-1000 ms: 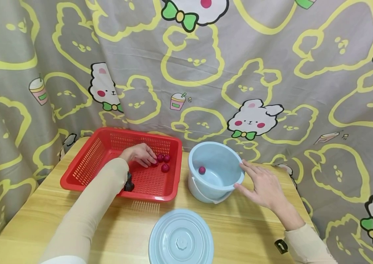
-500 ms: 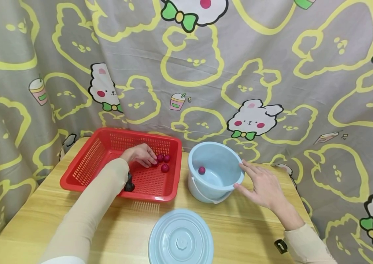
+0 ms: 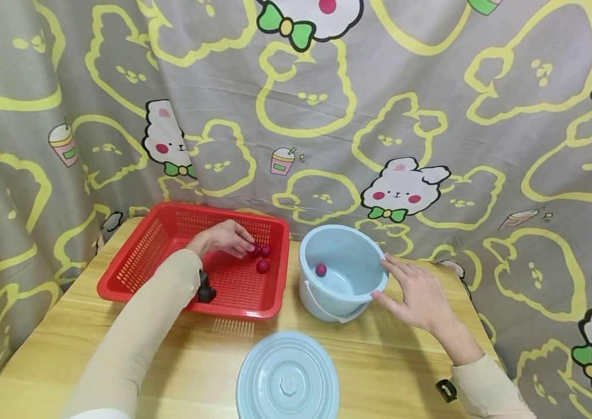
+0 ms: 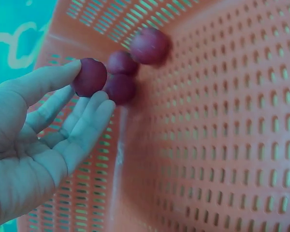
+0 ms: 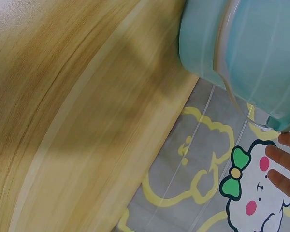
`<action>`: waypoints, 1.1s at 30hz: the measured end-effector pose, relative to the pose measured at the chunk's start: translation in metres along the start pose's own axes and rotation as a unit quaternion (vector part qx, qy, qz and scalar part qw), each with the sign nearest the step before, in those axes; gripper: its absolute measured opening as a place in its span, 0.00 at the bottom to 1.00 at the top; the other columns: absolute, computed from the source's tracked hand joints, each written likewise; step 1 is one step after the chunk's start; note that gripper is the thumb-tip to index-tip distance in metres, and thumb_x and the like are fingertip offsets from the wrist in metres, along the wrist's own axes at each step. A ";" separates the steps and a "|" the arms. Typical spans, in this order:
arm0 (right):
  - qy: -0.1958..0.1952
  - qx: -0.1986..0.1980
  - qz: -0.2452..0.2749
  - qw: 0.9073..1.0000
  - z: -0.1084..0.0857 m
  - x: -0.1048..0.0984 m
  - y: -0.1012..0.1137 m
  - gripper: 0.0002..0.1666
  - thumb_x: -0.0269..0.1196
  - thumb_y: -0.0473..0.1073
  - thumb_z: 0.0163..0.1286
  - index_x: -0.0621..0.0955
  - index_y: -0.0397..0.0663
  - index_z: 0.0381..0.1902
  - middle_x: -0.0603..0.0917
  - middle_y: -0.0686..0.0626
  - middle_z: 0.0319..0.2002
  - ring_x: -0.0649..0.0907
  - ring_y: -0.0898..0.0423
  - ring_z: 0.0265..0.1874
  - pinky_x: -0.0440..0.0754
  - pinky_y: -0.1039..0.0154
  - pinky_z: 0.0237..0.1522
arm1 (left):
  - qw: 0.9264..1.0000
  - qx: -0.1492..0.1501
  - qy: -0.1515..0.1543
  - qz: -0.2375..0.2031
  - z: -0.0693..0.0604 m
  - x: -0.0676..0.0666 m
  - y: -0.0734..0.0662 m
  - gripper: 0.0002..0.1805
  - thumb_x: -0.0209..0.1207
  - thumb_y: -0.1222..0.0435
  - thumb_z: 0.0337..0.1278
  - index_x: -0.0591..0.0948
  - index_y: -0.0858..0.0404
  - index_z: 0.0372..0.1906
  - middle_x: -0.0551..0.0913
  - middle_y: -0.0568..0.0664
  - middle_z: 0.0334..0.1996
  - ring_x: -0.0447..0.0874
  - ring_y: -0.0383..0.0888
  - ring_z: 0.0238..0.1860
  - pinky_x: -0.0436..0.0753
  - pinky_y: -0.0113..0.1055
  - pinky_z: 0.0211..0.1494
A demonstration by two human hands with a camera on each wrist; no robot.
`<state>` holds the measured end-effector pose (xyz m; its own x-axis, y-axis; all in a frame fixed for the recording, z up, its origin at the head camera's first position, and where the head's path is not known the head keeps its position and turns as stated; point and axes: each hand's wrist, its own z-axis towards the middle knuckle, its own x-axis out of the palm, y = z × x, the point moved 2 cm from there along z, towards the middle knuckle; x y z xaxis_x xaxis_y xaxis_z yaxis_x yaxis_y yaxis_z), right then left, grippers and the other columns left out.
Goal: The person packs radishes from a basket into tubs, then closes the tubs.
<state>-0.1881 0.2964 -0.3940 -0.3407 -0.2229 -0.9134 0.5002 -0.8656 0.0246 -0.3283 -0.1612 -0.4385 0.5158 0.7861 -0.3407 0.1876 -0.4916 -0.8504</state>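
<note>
My left hand (image 3: 228, 238) is inside the red plastic basket (image 3: 284, 279), palm up in the left wrist view, pinching a dark red plum (image 4: 90, 77) between thumb and fingertips. Just beyond it in that view sit several more round dark red plums (image 4: 151, 46) in the basket's corner. In the head view, one loose plum (image 3: 262, 266) lies on the basket floor. My right hand (image 3: 421, 294) rests its spread, fairly straight fingers and thumb against the rim of the light blue bucket (image 3: 322, 297). One plum (image 3: 321, 270) lies inside the bucket.
A round light blue lid (image 3: 289, 378) lies on the wooden table (image 3: 196, 372) in front of the basket and bucket. A patterned curtain (image 3: 327, 157) hangs behind the table. A small black piece (image 3: 446, 390) is near my right sleeve.
My left hand has risen slightly and shifted right and up in the basket, holding the plum. The right hand, bucket and lid have stayed in place.
</note>
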 end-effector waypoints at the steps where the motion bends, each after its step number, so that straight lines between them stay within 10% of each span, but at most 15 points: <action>1: 0.000 0.000 -0.001 1.000 0.000 0.000 0.000 0.44 0.71 0.66 0.62 0.81 0.45 0.68 0.83 0.41 0.69 0.86 0.34 0.60 0.84 0.35 0.59 | 1.000 0.004 -0.001 -0.001 0.000 -0.001 -0.002 0.21 0.66 0.68 0.69 0.81 0.75 0.62 0.88 0.68 0.55 0.91 0.61 0.55 0.87 0.54 0.65; 33: -0.003 -0.003 -0.001 1.000 0.000 0.001 -0.001 0.43 0.71 0.66 0.62 0.81 0.46 0.68 0.83 0.41 0.68 0.86 0.34 0.60 0.84 0.35 0.60 | 0.995 0.087 -0.026 -0.051 -0.021 0.007 -0.064 0.21 0.69 0.67 0.66 0.82 0.70 0.61 0.86 0.64 0.59 0.85 0.66 0.64 0.86 0.53 0.67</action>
<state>-0.1891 0.2972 -0.3947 -0.3468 -0.2231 -0.9110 0.5042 -0.8634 0.0195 -0.3185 -0.1324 -0.3783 0.4567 0.8488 -0.2663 0.0871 -0.3405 -0.9362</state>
